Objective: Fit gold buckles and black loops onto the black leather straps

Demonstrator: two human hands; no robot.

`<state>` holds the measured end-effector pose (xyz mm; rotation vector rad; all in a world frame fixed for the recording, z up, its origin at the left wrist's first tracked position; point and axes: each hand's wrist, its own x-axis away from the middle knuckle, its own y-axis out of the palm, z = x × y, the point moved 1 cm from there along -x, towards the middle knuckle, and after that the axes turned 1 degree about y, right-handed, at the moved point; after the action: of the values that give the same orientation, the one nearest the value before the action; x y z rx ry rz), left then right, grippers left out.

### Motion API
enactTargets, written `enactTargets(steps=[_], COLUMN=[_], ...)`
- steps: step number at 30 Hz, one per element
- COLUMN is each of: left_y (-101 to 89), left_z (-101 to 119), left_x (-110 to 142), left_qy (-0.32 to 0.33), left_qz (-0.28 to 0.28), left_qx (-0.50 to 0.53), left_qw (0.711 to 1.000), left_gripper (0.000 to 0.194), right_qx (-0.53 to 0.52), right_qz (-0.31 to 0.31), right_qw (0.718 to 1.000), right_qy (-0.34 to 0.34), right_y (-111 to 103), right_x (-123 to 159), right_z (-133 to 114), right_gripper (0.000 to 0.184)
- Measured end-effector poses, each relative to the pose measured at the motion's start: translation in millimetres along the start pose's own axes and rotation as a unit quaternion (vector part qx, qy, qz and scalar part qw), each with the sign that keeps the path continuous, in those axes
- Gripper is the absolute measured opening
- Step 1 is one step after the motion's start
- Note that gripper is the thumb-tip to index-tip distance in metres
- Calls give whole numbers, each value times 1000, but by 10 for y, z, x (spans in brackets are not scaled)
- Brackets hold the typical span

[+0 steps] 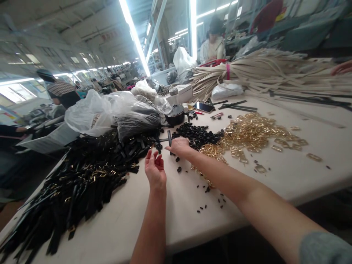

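My left hand (154,168) lies palm up on the white table (275,176), fingers loosely apart, with nothing visible in it. Just beyond it my right hand (180,146) is closed around a short black strap (169,138) that stands up from the fingers. A heap of small black loops (198,135) lies right behind my right hand. A pile of gold metal buckles (251,132) spreads to its right. A long heap of black straps with gold buckles (82,183) runs along the left side of the table.
Clear plastic bags (110,110) of dark parts sit behind the straps. A black pot (176,114), a phone (204,107) and a bundle of cream straps (261,71) lie further back. People work at the far left and far end.
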<state>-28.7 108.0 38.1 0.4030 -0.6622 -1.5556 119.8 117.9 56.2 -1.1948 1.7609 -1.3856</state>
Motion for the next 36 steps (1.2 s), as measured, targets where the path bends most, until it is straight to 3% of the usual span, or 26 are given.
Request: enactTargets(steps=[5,10,16,20,24,26,29,31,36], left_y=[29,50,56,67,84,92,96,97,103], left_z=[0,-4,-34,-27,-64,-110,-177,-209,-258], left_x=[41,68,74,125,220,268,315,337,396], left_qy=[-16,-34,-119,-112,-93,-110,-140,-152,-175], left_qz=[-6,-12,-73,-121,-154,-175,-189,-194,-216], left_qx=[12,-2,-58,-101,-160,-175,-191,-205,-218], left_qw=[1000,999,989,981,971,963,953,947,935], left_gripper=[25,21,39,56,49,44,46,51,52], right_qx=[-46,-129,-291,-469,-527,-502,-335,-210,-147], right_qz=[-33,-9,-9,-50,-69,-53,41,110,167], right_qw=[998,991,956,881,847,863,941,971,973], right_qy=[35,37,-40,-49,-15,-9,-7,-6,-64], right_y=[119,-55,-266,-144,5,20,-43,-100,-101], right_x=[-122,31,743,1321,1727,1855,1966,1984,1842], right_z=[-209,-118,301,711,1041,1123,1118,1032,728], right_gripper=[33,25,22,22,29,28,21,15,23])
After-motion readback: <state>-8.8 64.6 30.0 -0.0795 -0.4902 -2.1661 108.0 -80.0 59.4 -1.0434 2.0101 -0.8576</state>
